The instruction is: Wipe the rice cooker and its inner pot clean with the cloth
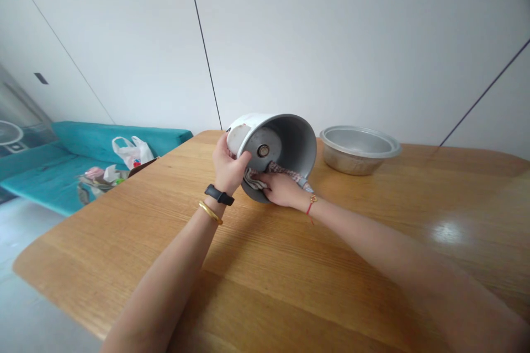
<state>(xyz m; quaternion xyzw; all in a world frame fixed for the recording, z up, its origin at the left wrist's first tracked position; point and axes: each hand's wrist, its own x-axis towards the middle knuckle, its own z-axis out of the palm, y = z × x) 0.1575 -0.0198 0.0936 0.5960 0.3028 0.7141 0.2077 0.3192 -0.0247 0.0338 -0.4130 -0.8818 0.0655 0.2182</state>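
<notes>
In the head view, we judge it best to hold the pot (300, 146), tilted on its side over the table (256, 265), steady while pressing the cloth (252, 178) flat along its inner wall (lightly round the button (263, 150) at the bottom). Our left hand (227, 166) clamps its rim; our right hand (285, 190) grips the bunched cloth just inside its mouth.
</notes>
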